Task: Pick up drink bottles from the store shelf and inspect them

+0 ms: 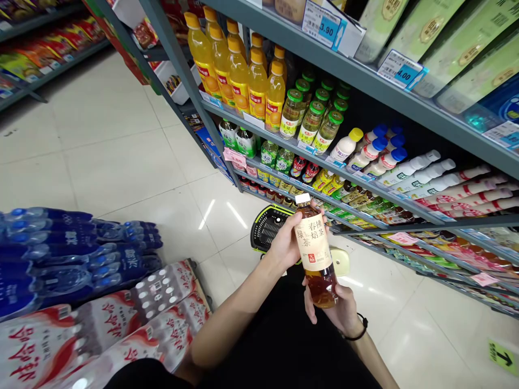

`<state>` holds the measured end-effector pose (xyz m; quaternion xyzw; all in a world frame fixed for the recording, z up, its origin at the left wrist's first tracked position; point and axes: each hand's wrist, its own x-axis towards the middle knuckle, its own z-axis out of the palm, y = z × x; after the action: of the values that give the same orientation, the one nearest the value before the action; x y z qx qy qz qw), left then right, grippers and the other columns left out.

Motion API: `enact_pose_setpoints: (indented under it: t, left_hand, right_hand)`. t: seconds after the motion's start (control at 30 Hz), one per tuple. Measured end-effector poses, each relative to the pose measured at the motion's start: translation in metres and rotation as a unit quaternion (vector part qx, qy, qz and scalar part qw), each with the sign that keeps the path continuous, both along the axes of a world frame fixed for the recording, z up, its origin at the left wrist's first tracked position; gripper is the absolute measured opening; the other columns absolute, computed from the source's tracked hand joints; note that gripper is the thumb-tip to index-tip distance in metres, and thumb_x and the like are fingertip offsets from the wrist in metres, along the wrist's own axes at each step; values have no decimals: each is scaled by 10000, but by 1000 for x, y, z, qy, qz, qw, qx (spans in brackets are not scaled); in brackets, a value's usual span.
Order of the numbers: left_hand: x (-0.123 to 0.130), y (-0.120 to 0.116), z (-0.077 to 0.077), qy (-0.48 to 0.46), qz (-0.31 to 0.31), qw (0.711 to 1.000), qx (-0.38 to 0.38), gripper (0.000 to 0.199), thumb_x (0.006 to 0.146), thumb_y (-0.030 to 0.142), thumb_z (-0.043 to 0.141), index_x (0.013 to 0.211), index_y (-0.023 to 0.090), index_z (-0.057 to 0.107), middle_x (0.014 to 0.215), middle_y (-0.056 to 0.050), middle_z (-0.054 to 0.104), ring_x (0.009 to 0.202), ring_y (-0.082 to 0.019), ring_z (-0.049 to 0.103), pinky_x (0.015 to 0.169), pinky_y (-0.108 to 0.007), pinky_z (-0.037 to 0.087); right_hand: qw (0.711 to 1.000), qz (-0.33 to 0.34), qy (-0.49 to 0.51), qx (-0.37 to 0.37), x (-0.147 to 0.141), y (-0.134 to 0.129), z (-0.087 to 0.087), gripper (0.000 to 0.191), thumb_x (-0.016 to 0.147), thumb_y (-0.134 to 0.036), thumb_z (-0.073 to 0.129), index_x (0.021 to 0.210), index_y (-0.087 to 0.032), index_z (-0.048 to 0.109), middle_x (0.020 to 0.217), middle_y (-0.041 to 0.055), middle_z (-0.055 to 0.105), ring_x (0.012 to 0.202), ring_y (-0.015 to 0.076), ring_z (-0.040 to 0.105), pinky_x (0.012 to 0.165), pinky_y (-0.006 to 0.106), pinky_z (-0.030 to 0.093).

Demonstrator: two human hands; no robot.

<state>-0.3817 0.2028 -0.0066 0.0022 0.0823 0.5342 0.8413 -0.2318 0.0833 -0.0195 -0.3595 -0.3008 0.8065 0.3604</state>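
Observation:
A tea bottle point(315, 246) with a white cap, a cream label and amber liquid is held up before me, tilted slightly. My left hand point(286, 240) is closed around its upper part, near the shoulder. Lower down, my right hand point(343, 308) grips the base between thumb and fingers and wears a dark band at the wrist. Below the bottle, a black and lime-green shopping basket point(267, 227) rests on the floor, partly hidden by my left hand. Beside the bottle, a pale yellow-green object point(339, 261) also sits low down; its kind is unclear.
A grey shelf unit point(259, 129) runs along the right, stocked with orange juice bottles point(239, 70), green-capped jars point(310, 116) and white bottles point(373, 151). Stacked blue water packs point(73, 248) and red-white bottle packs point(109, 324) stand at the left. Tiled floor point(133, 146) lies between.

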Motion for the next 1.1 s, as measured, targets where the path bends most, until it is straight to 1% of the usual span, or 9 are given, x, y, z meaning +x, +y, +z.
enact_pose_setpoints:
  t: [0.13,0.23,0.37,0.5,0.67,0.77,0.87,0.97,1.1]
  left_hand:
    - [0,-1,4,33,1,999,14,439,732,338,900,1082,140,726,1077,-60,730,925,-204,712,851,-341,607]
    - [-1,0,5,40,4,999,13,435,738,342,895,1086,145,724,1080,-59,737,917,-205,713,846,-341,605]
    - [-4,2,4,56,7,998,-10,450,742,375,888,1097,146,733,1095,-63,746,931,-202,713,890,-340,602]
    - [-7,0,2,62,10,998,-18,453,748,406,872,1100,159,732,1124,-73,743,953,-199,705,898,-324,601]
    - [-6,-3,-2,61,4,998,-20,428,777,419,842,1107,172,730,1125,-70,744,910,-194,711,842,-313,611]
    - [-5,-5,-1,59,3,998,-24,435,769,428,848,1098,168,732,1101,-68,743,899,-189,708,823,-305,616]
    - [-4,-7,2,55,3,998,-29,446,735,423,870,1075,171,730,1063,-53,734,895,-183,700,803,-297,623]
    - [-4,-9,5,63,5,998,-21,453,734,423,866,1080,165,726,1060,-52,725,877,-176,693,773,-293,625]
    - [-4,-12,4,83,5,996,-16,452,738,432,855,1079,165,722,1070,-56,726,861,-177,697,787,-300,620]
  right_hand:
    - [999,3,39,-15,3,-2,-4,645,879,-699,490,1109,-129,687,617,54,669,437,176,535,503,292,405]
    - [998,-6,65,-15,2,-2,-9,651,892,-684,479,1109,-108,693,607,50,650,425,174,521,469,286,391]
    - [995,11,100,-4,0,-1,-12,651,949,-666,462,1174,-91,669,650,54,659,452,176,552,479,285,421]
    - [995,38,91,7,-1,-1,-8,620,973,-656,475,1201,-104,639,703,63,677,509,187,600,529,290,451]
    - [997,37,68,23,-3,-2,-3,599,984,-650,474,1200,-113,625,730,74,701,509,182,595,549,299,463]
    - [996,43,76,18,-1,-4,-1,586,996,-641,469,1208,-116,617,761,90,718,519,180,603,544,294,471]
    - [993,59,99,14,1,-8,-2,582,992,-618,496,1265,-115,595,819,112,732,560,196,638,529,300,504]
    - [991,66,112,22,1,-11,-5,615,974,-594,533,1323,-90,573,854,136,745,587,213,667,535,317,531]
    - [992,59,106,21,1,-15,-10,612,971,-594,525,1301,-82,584,858,146,754,557,208,661,530,316,524]
